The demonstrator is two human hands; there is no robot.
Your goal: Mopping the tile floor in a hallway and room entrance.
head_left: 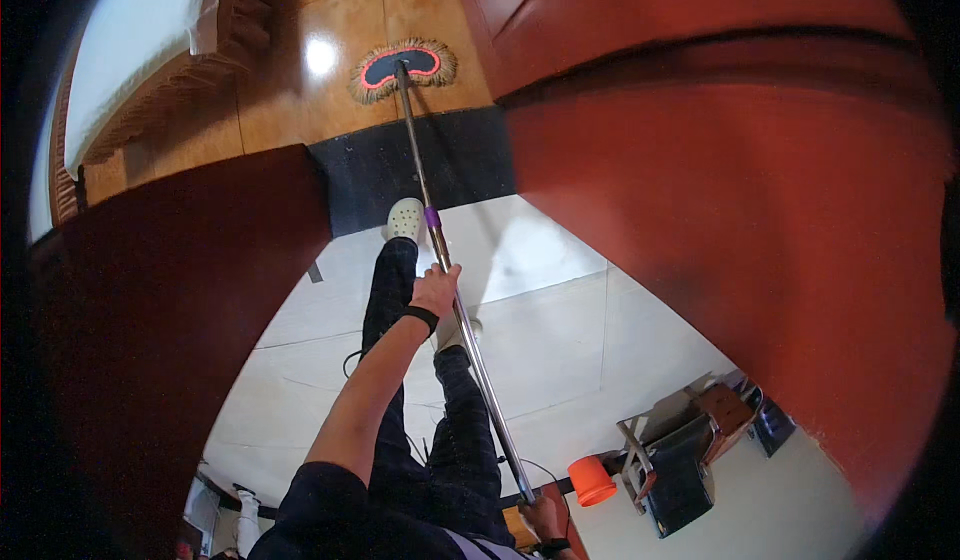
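Note:
A dust mop [410,60] with a dark pad, pinkish-red edging and a tan fringe lies flat on the brown tiled floor ahead of me. Its long metal handle [481,370], marked by a purple collar [432,217], slants down toward my body. Partway along the handle, below the collar, my left hand [437,290] is closed around it. My right hand [543,516] grips the handle's near end by my right hip, partly cut off by the lower picture area.
A dark threshold strip [430,165] divides brown tiles from white floor [540,300]. Red walls [720,210] flank the opening. A white-covered, frilled piece of furniture [130,50] stands far left. An orange bucket [592,481] and a dark chair [680,475] are at lower right. My pale clog [405,218] nears the threshold.

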